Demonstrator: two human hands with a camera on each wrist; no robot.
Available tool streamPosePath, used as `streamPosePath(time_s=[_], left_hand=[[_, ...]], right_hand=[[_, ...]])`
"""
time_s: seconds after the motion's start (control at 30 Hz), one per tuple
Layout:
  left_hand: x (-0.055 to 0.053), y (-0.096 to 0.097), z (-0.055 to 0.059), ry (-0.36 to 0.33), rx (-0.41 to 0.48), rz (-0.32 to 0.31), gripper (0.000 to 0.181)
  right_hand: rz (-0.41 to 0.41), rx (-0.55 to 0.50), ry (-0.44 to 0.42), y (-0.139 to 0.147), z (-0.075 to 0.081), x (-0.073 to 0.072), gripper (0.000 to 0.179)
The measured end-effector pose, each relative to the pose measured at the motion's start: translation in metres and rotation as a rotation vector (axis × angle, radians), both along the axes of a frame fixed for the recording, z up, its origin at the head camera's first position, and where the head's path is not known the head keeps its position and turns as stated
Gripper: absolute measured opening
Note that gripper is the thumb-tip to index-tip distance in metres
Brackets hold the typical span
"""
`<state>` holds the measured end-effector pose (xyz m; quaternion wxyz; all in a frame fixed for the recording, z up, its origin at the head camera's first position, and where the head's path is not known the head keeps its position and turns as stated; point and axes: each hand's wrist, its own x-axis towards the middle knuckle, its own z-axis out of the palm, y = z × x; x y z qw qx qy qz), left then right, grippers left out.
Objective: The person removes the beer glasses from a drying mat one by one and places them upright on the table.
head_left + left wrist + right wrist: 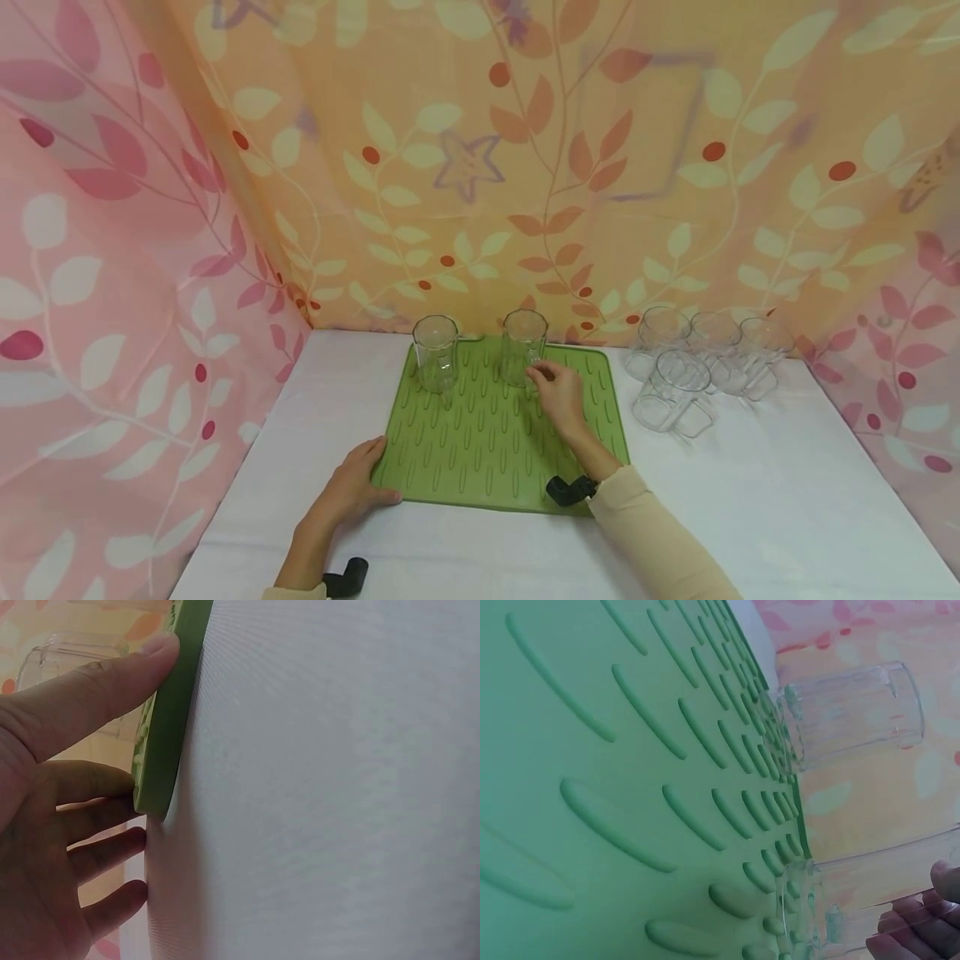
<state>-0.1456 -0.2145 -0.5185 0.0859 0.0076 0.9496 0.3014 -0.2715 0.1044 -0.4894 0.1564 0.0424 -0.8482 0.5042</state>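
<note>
A green ridged silicone mat (pixel 480 471) lies on the white tabletop. My left hand (pixel 352 483) rests at its near left corner, fingers (pixel 97 780) along the side and thumb (pixel 161 656) against the front edge. Toward the back right of the mat, my right hand (pixel 562 398) pinches the handle of a clear glass mug (pixel 519 342). This mug (pixel 877 862) stands upright on the ridges, and the fingers of that hand (pixel 922 926) are curled at its handle. A second glass mug (pixel 435 354) stands upright at the mat's back left.
Several more clear glass mugs (pixel 678 371) stand grouped on the white cloth (pixel 787 483) right of the mat. Patterned fabric walls (pixel 420 208) enclose the back and both sides. Each wrist carries a black camera mount (pixel 570 490).
</note>
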Motion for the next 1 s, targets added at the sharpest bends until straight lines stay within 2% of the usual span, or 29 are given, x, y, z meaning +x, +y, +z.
streamPosePath(time_s=[0.33, 0.47, 0.7, 1.0], left_hand=[[0.000, -0.001, -0.004, 0.007, -0.001, 0.000, 0.101], [-0.001, -0.001, -0.002, 0.010, -0.016, -0.010, 0.101], [0.000, -0.001, -0.002, 0.009, -0.015, -0.016, 0.101], [0.000, 0.000, 0.000, 0.010, -0.012, -0.015, 0.101]], right_hand=[[-0.025, 0.053, 0.012, 0.009, -0.001, 0.003, 0.017], [-0.018, 0.063, 0.057, 0.013, -0.001, 0.004, 0.018], [-0.058, 0.090, 0.101, 0.022, -0.003, 0.005, 0.016], [-0.018, 0.120, 0.168, 0.035, 0.000, 0.009, 0.013]])
